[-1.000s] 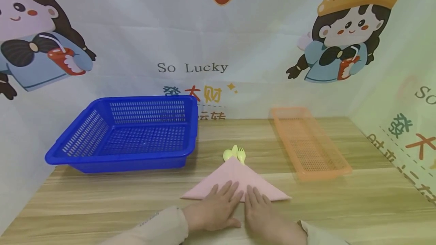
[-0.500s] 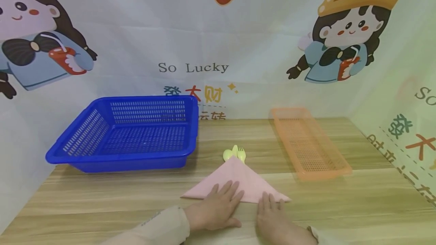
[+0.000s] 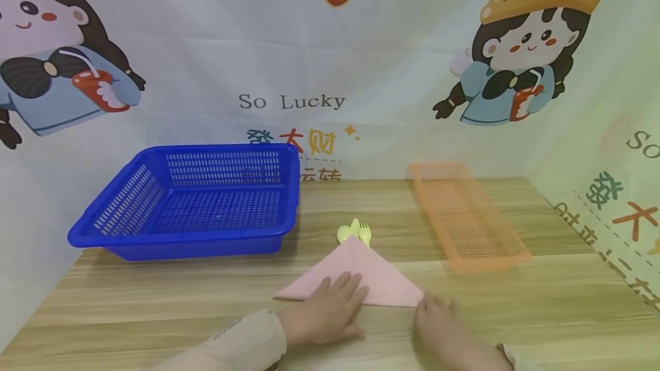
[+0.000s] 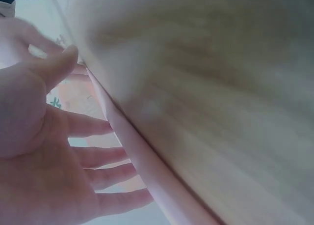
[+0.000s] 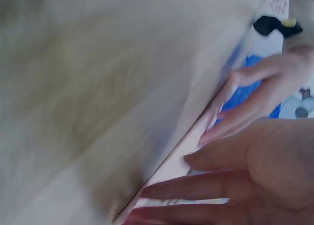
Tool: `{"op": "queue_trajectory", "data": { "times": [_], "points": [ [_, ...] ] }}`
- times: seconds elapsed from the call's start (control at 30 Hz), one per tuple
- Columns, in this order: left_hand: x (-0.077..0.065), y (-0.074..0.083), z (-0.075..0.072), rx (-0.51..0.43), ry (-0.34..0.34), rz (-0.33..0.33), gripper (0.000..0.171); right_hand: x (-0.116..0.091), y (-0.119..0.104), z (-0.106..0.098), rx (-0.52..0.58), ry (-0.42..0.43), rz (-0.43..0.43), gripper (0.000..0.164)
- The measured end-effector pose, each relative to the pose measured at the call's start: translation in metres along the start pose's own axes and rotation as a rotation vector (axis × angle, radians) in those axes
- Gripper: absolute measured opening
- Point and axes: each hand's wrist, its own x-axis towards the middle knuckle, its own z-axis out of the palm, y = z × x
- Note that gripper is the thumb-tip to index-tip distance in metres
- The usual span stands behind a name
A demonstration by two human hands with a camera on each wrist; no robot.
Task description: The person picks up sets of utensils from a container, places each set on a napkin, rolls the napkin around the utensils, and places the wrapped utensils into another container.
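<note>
A pink napkin (image 3: 378, 279), folded into a triangle, lies on the table with its point away from me. From under that point stick out the light yellow heads of a spoon (image 3: 343, 235), a fork (image 3: 365, 233) and, between them, a narrow knife-like piece (image 3: 355, 226); the rest of the cutlery is hidden beneath the napkin. My left hand (image 3: 327, 315) presses the napkin's near part, fingers straight and spread. At the right corner, my right hand (image 3: 446, 325) covers the tip with its fingers; in the right wrist view its fingers (image 5: 191, 185) reach straight to the pink edge, thumb apart.
To the left stands a large blue basket (image 3: 180, 243) with slotted walls. A shallow orange basket (image 3: 420, 199) lies at the right. Printed cloth (image 3: 387, 73) hangs behind and along the sides of the wooden table (image 3: 154, 314).
My right hand has slid rightward along the napkin's near edge, from beside the left hand to the right corner. The left hand, napkin and cutlery have stayed in place.
</note>
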Motion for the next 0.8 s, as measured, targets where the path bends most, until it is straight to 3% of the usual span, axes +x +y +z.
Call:
{"op": "queue_trajectory", "data": {
  "times": [0.07, 0.13, 0.2, 0.47, 0.63, 0.8],
  "points": [
    [0.002, -0.001, 0.0, 0.011, 0.016, 0.011, 0.07, 0.004, 0.004, -0.002, 0.011, 0.127, -0.019, 0.019],
    [0.004, -0.003, 0.0, 0.029, 0.034, 0.024, 0.07, 0.01, 0.007, -0.004, 0.018, 0.234, -0.031, 0.026],
    [0.007, -0.004, 0.0, 0.041, 0.052, 0.036, 0.069, 0.015, 0.009, -0.006, 0.04, 0.275, -0.028, 0.03],
    [0.012, -0.006, -0.003, 0.063, 0.091, 0.066, 0.068, 0.033, 0.011, -0.013, 0.12, 0.22, -0.002, 0.031],
    [0.012, -0.005, -0.002, 0.02, 0.024, 0.049, 0.072, 0.043, 0.011, -0.013, 0.125, 0.164, 0.022, 0.035],
    [0.011, -0.006, -0.001, -0.006, -0.038, 0.035, 0.075, 0.051, 0.009, -0.017, 0.208, 0.106, 0.086, 0.042]
  ]
}}
